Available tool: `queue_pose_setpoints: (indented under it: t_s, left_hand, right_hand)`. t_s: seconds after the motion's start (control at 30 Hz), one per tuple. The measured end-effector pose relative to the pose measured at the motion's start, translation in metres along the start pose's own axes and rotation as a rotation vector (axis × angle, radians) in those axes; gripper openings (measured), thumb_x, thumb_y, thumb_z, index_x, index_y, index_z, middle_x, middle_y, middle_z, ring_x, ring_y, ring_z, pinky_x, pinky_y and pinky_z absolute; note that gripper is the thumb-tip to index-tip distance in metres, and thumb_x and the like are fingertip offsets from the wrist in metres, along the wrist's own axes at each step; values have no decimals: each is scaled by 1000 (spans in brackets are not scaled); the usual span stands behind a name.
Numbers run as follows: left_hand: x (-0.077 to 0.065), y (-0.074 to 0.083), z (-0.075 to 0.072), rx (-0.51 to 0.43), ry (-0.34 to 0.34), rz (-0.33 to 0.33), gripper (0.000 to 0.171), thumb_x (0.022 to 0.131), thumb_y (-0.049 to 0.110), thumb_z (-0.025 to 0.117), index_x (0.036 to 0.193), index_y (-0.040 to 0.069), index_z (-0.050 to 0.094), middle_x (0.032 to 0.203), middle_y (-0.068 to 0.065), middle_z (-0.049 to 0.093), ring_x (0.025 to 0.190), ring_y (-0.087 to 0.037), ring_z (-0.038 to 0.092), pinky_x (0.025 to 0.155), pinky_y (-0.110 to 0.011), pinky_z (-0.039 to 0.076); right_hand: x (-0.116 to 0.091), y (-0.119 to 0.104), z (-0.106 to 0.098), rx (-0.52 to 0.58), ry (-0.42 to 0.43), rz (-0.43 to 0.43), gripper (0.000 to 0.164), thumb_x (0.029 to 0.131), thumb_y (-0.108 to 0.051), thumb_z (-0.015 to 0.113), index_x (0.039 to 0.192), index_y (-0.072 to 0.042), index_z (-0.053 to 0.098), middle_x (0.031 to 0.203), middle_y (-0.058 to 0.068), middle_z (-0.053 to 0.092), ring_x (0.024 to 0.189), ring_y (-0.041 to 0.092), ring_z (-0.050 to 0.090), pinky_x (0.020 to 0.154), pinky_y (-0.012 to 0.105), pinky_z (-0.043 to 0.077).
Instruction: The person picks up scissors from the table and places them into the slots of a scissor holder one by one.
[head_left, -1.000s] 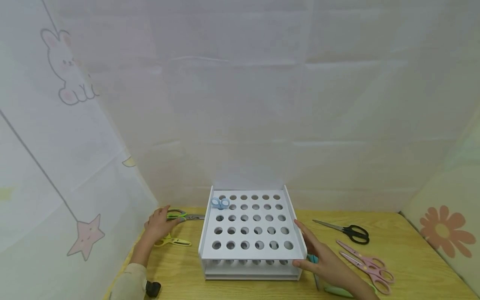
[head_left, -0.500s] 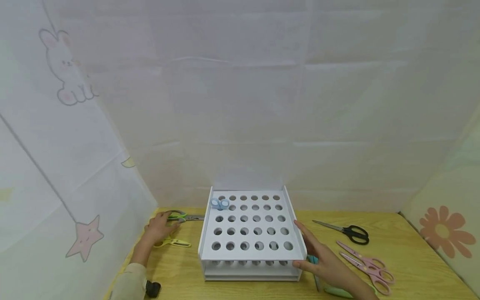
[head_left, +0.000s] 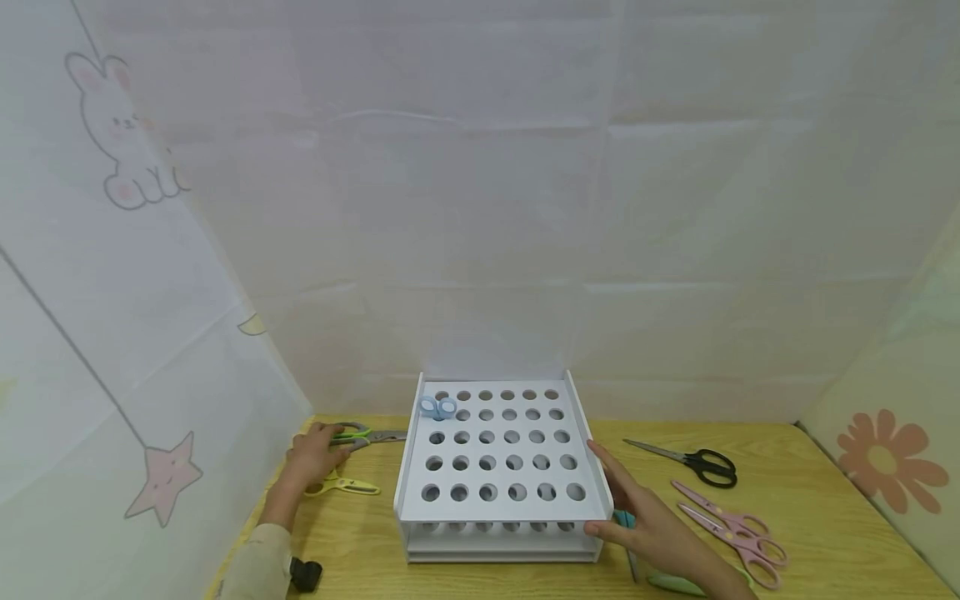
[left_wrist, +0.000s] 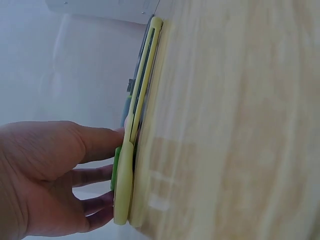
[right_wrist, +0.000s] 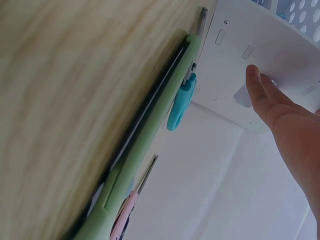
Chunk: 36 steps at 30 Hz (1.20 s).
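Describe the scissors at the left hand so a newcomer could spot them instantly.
Start from the white rack with round holes. Left of it, the left hand is at the handles of the scissors, whose metal blades point toward the rack. Their green-and-grey handles set them apart from the yellow pair just nearer the camera.

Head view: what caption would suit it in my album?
Left hand at green-and-grey scissors, right hand against a white holed rack showing blue scissor handles.
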<state>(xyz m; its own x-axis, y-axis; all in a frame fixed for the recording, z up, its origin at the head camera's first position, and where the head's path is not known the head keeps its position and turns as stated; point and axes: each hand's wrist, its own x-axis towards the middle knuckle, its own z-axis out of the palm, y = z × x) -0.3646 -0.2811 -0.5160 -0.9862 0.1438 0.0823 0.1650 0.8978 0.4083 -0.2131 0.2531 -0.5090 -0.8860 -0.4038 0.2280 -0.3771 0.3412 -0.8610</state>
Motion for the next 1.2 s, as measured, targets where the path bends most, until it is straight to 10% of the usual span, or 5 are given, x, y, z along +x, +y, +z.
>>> queue_pose_setpoints:
  t_s: [1.2]
  left_hand:
    - [-3, -4, -7, 56, 27, 46, 51, 95, 22, 74, 139, 3, 58, 130, -22, 46, 119, -52, 32, 87, -64, 30]
  right_hand:
    - [-1, 1, 2, -32, 22, 22, 96, 96, -17, 72, 165, -30, 8, 161, 23, 29, 117, 22, 63, 93, 38, 54]
